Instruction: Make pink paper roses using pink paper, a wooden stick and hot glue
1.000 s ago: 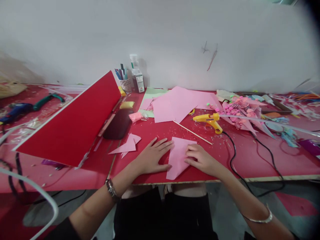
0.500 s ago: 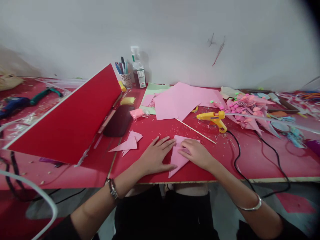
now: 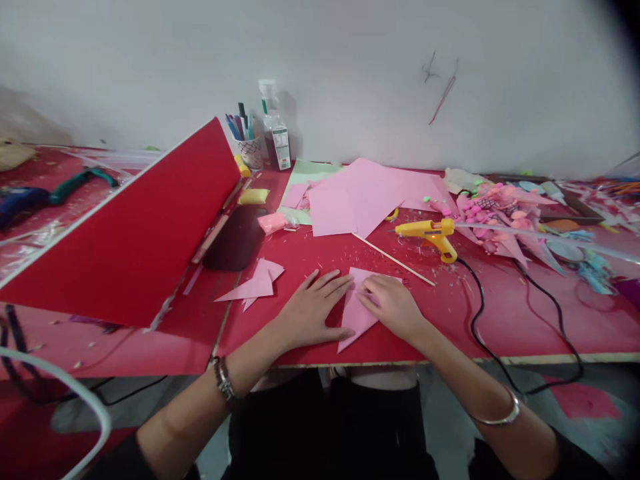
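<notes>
A folded piece of pink paper (image 3: 354, 319) lies near the table's front edge, with one corner pointing toward me. My left hand (image 3: 316, 311) rests flat with spread fingers, its fingertips and thumb touching the paper's left edge. On the paper's right side, my right hand (image 3: 391, 300) has its fingers bent and pressed together, pinching the paper; the fold under them is partly hidden. Cut pink paper pieces (image 3: 259, 280) lie left of my left hand. Beyond the hands is a thin wooden stick (image 3: 395, 259), its far end at larger pink sheets (image 3: 357, 199).
A yellow glue gun (image 3: 431, 235) with a black cord lies to the right, by a pile of pink paper cones (image 3: 493, 217). A tilted red board (image 3: 145, 233) stands left, beside a dark phone-like slab (image 3: 235, 239). A pen cup (image 3: 249, 152) and a bottle (image 3: 277, 137) are behind.
My right fingers have drawn in and shifted slightly on the paper, and the upper fold edge no longer shows as before. My left hand stays in place. The view has shifted slightly.
</notes>
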Action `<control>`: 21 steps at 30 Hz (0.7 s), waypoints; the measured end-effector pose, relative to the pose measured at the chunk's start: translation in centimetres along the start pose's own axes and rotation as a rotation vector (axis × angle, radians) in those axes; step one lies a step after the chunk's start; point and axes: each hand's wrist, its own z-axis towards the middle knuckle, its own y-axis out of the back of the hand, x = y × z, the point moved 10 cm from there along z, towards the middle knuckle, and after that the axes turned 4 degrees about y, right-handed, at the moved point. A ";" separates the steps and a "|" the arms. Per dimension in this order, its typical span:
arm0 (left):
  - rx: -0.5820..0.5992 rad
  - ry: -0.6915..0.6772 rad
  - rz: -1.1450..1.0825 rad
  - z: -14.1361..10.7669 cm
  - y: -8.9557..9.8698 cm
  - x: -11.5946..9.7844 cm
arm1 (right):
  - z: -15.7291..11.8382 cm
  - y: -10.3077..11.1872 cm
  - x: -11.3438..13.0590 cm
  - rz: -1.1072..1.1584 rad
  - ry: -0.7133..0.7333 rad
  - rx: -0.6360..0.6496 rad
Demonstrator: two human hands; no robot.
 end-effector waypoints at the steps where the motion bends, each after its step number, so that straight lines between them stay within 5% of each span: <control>1: -0.001 0.003 -0.001 0.0 0.0 0.0 | 0.0 0.0 0.0 -0.016 -0.004 0.004; 21: 0.055 -0.015 -0.069 -1.7 0.4 -1.5 | 0.1 -0.3 0.1 -0.049 -0.028 0.015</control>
